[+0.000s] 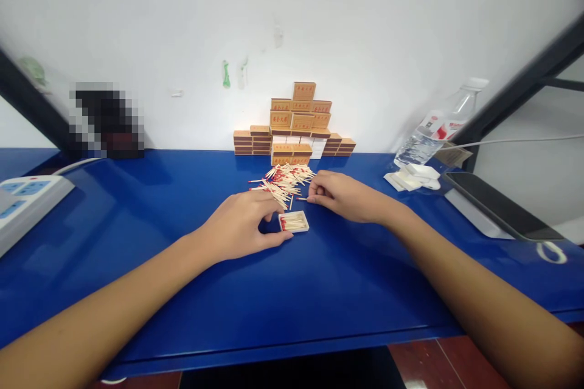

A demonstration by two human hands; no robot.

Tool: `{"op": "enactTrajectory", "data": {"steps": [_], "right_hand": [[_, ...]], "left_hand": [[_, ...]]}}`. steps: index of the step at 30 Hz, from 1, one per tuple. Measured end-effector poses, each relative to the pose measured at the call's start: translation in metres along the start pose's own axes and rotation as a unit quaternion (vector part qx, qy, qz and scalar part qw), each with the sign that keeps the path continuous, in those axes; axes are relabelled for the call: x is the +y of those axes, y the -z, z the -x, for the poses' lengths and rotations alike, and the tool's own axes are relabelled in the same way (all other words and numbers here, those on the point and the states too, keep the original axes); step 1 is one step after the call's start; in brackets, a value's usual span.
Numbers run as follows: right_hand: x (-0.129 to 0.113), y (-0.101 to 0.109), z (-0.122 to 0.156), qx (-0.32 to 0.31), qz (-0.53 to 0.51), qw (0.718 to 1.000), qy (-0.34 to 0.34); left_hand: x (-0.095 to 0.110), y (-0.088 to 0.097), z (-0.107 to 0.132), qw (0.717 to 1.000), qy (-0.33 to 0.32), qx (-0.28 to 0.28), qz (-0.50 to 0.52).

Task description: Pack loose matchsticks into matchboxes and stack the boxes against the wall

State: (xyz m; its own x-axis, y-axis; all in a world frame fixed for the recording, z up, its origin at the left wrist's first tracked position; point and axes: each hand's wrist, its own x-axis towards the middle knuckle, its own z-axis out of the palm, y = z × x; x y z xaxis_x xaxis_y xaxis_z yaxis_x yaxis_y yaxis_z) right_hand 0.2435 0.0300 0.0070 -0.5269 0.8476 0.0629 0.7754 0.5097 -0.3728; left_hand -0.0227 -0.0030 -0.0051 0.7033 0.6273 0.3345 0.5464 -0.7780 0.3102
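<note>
Right hand [336,193], thumb and fingertips together, clamped on a single match [302,199], red head pointing left! Just nearer and to its left, the left hand [239,225] has thumb and fingers closed about the left end of the small white tray [300,231], matches lying inside. Beyond, a loose match pile [285,179]; farther still, stacked matchboxes [301,120] by the wall. Far right, a tilted bottle [426,130]!
</note>
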Motion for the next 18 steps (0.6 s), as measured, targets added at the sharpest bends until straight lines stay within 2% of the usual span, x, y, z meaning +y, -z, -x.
{"op": "enactTrajectory", "data": {"steps": [4, 8, 12, 18], "right_hand": [[-0.015, -0.008, 0.000, 0.043, -0.024, 0.997, -0.067], [-0.031, -0.020, -0.001, 0.037, -0.028, 0.991, -0.128], [-0.037, -0.024, -0.004, 0.044, -0.012, 0.988, -0.148], [-0.035, -0.022, -0.009, 0.064, -0.012, 0.987, -0.146]], "left_hand": [[0.000, 0.000, 0.000, 1.000, 0.001, 0.001, -0.006], [0.000, -0.001, 0.000, 1.000, 0.001, 0.004, -0.003], [0.000, -0.001, 0.000, 1.000, 0.002, -0.001, 0.000], [0.001, -0.002, 0.001, 1.000, -0.005, -0.008, -0.002]]}}
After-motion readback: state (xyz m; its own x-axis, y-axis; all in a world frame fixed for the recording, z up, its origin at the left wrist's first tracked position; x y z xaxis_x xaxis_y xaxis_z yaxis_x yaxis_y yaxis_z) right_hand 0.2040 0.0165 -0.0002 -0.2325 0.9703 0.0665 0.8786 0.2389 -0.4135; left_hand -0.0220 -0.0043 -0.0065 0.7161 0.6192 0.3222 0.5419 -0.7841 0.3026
